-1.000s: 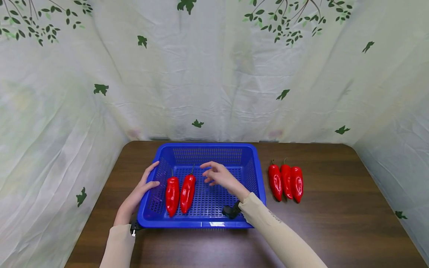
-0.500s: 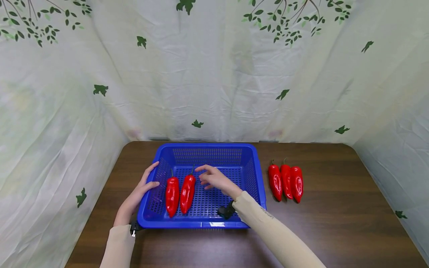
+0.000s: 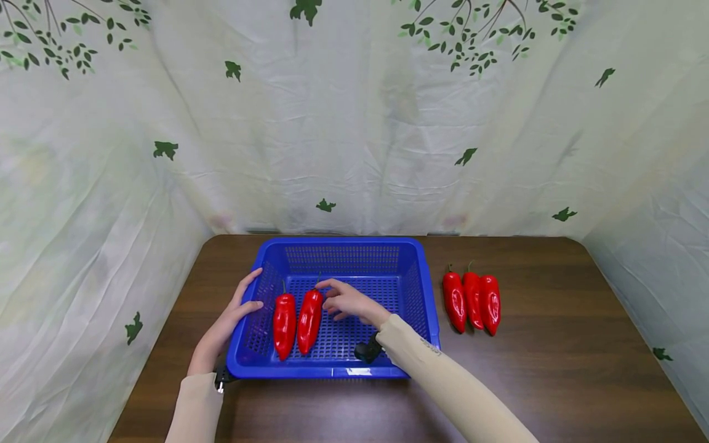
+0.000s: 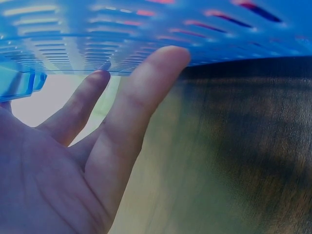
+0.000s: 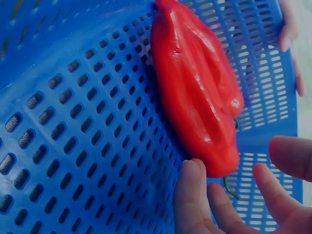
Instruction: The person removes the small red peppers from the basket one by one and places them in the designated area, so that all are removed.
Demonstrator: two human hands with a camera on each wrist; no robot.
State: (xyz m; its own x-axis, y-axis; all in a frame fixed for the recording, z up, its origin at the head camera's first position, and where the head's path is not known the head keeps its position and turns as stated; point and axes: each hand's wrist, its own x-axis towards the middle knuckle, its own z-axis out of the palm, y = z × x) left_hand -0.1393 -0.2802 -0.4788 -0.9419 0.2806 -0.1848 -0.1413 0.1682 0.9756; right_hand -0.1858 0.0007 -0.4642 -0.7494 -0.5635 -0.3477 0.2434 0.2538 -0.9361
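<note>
Left hand [image 3: 229,319]: spread, resting against the left wall of a blue perforated basket [image 3: 310,373] on a brown tabletop [image 3: 554,344]. Within its left half: two red peppers [image 3: 284,326] lying side by side, then right hand [image 3: 349,301], fingers parted, just beside the nearer pepper, contact undeterminable. Farther right, outside: three more red peppers [image 3: 473,300], close together.

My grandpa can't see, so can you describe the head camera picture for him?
A person's right hand is beside one of two red peppers in a blue basket, their left hand on its rim. Three more peppers lie on the brown table.
</note>
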